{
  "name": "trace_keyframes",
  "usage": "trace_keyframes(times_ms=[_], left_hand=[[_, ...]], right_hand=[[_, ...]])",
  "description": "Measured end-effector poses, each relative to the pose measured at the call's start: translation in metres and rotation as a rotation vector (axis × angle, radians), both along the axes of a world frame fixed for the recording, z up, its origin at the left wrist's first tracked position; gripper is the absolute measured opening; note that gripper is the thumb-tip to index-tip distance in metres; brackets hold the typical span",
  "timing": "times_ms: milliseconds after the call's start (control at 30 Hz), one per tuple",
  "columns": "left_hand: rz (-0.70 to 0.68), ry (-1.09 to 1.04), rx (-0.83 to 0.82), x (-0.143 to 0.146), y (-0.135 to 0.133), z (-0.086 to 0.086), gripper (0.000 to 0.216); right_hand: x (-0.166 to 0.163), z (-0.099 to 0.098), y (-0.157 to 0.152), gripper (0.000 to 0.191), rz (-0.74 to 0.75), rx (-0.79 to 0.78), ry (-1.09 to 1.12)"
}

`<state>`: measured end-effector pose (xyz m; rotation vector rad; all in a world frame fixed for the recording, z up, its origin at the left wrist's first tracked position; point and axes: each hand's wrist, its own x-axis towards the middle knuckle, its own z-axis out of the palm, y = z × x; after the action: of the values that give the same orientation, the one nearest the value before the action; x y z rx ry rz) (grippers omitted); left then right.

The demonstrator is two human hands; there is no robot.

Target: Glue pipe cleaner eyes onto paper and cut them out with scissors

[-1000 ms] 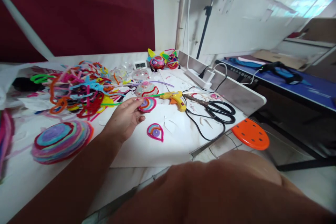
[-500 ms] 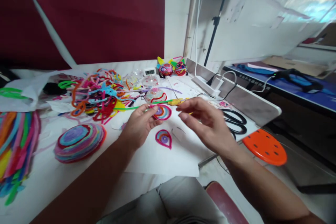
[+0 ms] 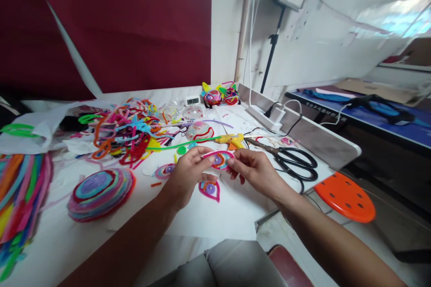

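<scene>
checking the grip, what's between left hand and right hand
In the head view, a pink-edged piece lies between the left hand and right hand, touching both.

Fingers (image 3: 208, 162) partly cover the held pink-rimmed piece (image 3: 220, 160); the left edge crops strips (image 3: 26, 197).

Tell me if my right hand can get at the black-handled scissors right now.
Probably yes: the scissors lie near the right hand, and nothing seems to cover them. That hand would likely have to release the pink-edged piece first, leaving it to the left hand.
</scene>
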<state>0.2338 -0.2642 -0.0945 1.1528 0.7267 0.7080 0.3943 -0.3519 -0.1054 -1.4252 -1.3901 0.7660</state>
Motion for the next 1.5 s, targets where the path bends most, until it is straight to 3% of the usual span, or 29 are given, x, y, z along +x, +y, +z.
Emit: trace_keyframes(times_ms=[233,433,600,833,1000,1267,1500], left_hand=[[-0.057,0.222,0.307,-0.004,-0.003,-0.003,0.03],[-0.103,0.262,0.387,-0.004,0.0,-0.007,0.021],[-0.063,0.198,0.277,-0.002,0.002,-0.009,0.023],[0.056,0.097,0.093,0.002,0.005,-0.006,0.03],[0.099,0.068,0.047,0.002,0.01,-0.007,0.034],[0.107,0.072,0.018,-0.001,0.015,-0.013,0.033],[0.097,0.05,0.0,-0.002,0.015,-0.011,0.03]], right_hand=[[0.006,0.006,-0.009,0.019,0.026,-0.026,-0.305],[0.003,0.013,-0.004,0.018,0.083,-0.031,-0.449],[0.015,0.017,-0.004,0.025,0.077,-0.042,-0.523],[0.062,0.016,0.019,0.013,-0.248,-0.2,-0.84],[0.063,0.009,0.045,0.024,-0.247,-0.376,-0.955],[0.054,0.012,0.057,0.03,-0.25,-0.551,-1.038],[0.062,0.015,0.063,0.029,-0.215,-0.562,-1.025]])
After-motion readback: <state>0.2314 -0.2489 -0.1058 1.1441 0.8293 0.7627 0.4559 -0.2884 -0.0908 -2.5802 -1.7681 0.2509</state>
